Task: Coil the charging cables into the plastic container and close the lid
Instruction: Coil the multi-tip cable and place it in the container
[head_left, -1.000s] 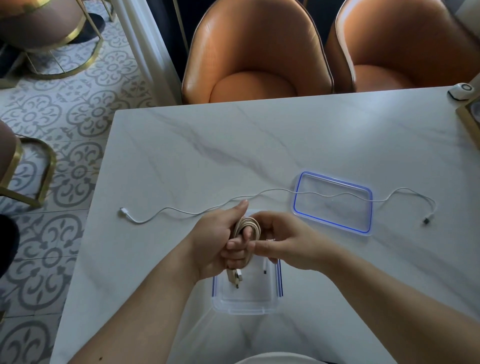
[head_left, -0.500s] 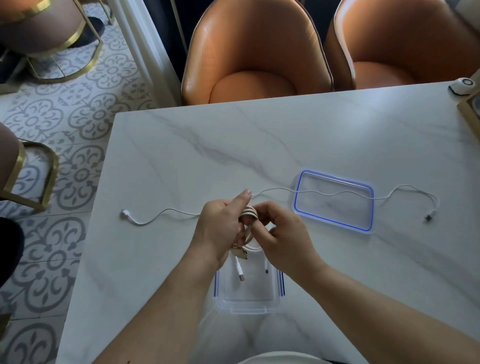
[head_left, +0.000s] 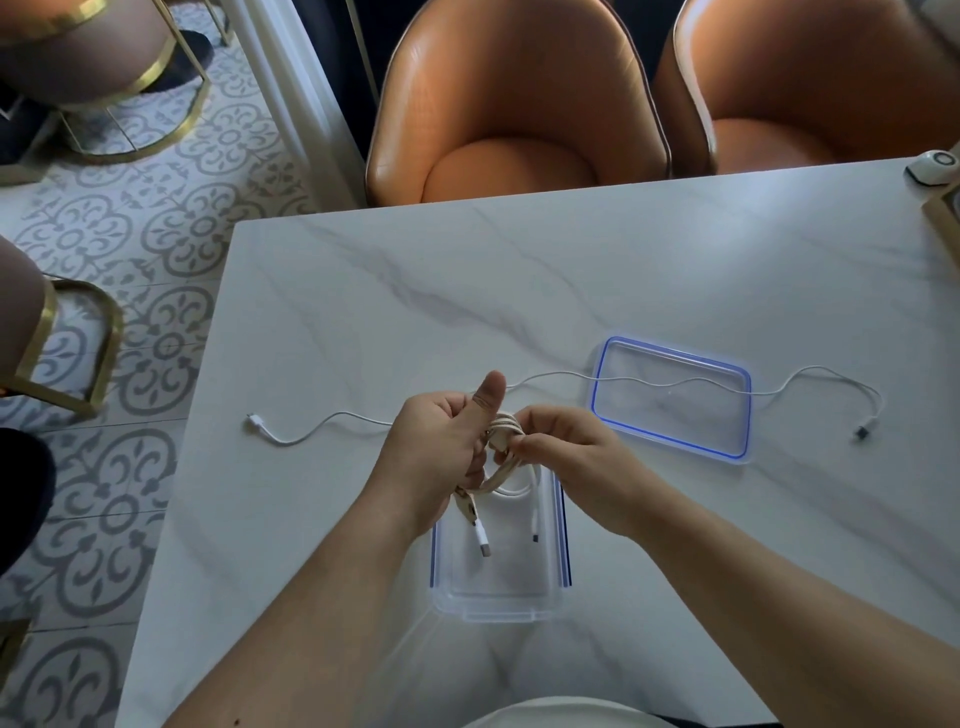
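Both grips close on one bundle. The left grip (head_left: 436, 452) curls its fingers round the beige coiled cable (head_left: 500, 431) with the thumb standing straight up, and the right grip (head_left: 566, 457) pinches the top of the same coil from the opposite side. The coil is held in the air, its loop drooping below the fingers. Two plug ends dangle under it; whether both belong to this cable cannot be told.

Directly beneath the grips, and nearer the person, the clear plastic container (head_left: 498, 616) stands open on the white marble table (head_left: 467, 286). Just beyond the right grip and off to its right, the blue-edged lid (head_left: 675, 415) lies flat on the table, apart from the container.

A thin white cable (head_left: 322, 422) lies stretched out behind both grips. One plug rests well to the left of the left grip, and the other end runs across the lid to the far right. Past the table's far edge stand two orange chairs (head_left: 519, 104).
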